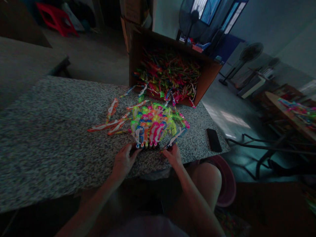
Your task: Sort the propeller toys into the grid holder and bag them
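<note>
Strip [149, 148], dark, lies at the table's [81, 144] near edge, between the two hands. Its left end appears pinched between thumb and fingers of the left hand [124, 159]. A blue-and-white piece [177, 136] seems to be gripped near its lower end by the right hand [174, 156], close to the strip's right end — exact fingertip contact too dark to confirm. Neither hand looks released.

Progress: five ends [146, 144] can be counted along the strip, side by side, bunched toward the left and middle. These are judged done. No seated end can be made out at the strip's right part, just beside the right hand, so the row is judged partly filled. The gripped piece is not seen seated; whether its tip touches the strip cannot be told.

Left over: a bright mixed pile [153, 117] is heaped just behind the strip; which of its pieces are joined to the row cannot be told. Loose orange pieces [106, 126] are spread left of the pile. Many more are held in the tipped box [209, 77] behind — by that stock, most work is judged undone. Phone [214, 140] is placed to the right, apart from the work.
</note>
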Available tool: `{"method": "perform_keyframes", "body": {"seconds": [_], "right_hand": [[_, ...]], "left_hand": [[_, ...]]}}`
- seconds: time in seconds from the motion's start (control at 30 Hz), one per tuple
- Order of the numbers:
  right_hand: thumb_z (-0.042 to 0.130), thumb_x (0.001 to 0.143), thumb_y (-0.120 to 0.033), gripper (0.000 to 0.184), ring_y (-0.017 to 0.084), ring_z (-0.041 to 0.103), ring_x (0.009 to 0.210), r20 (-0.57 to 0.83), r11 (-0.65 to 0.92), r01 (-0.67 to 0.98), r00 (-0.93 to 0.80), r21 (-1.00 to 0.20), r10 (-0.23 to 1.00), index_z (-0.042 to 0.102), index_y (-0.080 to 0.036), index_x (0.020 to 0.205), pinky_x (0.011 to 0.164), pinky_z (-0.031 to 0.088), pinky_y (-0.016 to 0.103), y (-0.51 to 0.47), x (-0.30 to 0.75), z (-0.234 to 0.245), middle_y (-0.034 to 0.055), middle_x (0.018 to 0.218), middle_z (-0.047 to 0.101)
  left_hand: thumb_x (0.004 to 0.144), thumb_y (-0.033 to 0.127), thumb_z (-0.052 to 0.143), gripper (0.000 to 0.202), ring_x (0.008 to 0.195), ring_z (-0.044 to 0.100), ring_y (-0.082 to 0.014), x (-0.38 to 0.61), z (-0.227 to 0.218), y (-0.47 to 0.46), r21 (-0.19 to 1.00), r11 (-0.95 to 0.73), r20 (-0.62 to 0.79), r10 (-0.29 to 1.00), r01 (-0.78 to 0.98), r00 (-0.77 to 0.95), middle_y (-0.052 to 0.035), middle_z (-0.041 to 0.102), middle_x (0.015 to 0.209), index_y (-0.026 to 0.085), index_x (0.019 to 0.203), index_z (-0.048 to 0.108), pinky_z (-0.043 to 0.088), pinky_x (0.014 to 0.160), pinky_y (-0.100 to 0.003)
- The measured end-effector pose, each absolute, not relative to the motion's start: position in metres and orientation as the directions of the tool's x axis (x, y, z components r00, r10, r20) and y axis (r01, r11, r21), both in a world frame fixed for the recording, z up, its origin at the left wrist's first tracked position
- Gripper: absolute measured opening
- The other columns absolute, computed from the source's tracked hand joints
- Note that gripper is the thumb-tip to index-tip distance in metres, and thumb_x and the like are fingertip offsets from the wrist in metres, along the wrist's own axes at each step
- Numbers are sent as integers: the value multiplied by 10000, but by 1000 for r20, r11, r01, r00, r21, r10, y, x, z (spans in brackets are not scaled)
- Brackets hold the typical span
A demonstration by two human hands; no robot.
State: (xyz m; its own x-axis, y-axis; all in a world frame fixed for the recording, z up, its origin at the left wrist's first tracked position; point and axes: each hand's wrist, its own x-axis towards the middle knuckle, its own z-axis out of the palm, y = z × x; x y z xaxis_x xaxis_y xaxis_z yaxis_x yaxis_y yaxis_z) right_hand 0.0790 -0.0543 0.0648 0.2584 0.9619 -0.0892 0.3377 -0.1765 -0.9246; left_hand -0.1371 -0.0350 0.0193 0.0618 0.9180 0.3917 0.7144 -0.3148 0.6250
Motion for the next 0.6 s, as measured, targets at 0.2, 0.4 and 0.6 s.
{"method": "perform_keyframes", "body": {"seconds": [0.2, 0.4, 0.6], "right_hand": [[623, 656, -254, 273, 169, 611, 630, -30, -180, 578, 259, -796, 965, 610, -200, 923, 601, 493, 262, -59, 72, 66, 6, 730, 655], [644, 706, -369, 222, 167, 627, 663, 40, -80, 348, 325, -934, 945, 599, -190, 829, 613, 527, 270, -68, 73, 50, 15, 737, 658], [625, 729, -340, 275, 175, 675, 721, 124, -42, 405, 376, -913, 918, 552, -191, 948, 693, 542, 280, -58, 63, 56, 46, 823, 694]], "left_hand": [[873, 480, 475, 310, 850, 672, -218, -138, 20, -35, 631, -337, 396, 914, 698, 83, -71, 697, 955, 196, 952, 571, 534, 768, -330], [864, 433, 502, 253, 836, 668, -214, -136, 21, -37, 651, -312, 372, 926, 692, 67, -67, 692, 916, 195, 921, 565, 531, 763, -323], [864, 430, 498, 238, 879, 659, -215, -137, 23, -38, 681, -316, 358, 930, 661, 76, -74, 687, 963, 204, 909, 559, 529, 791, -328]]}}
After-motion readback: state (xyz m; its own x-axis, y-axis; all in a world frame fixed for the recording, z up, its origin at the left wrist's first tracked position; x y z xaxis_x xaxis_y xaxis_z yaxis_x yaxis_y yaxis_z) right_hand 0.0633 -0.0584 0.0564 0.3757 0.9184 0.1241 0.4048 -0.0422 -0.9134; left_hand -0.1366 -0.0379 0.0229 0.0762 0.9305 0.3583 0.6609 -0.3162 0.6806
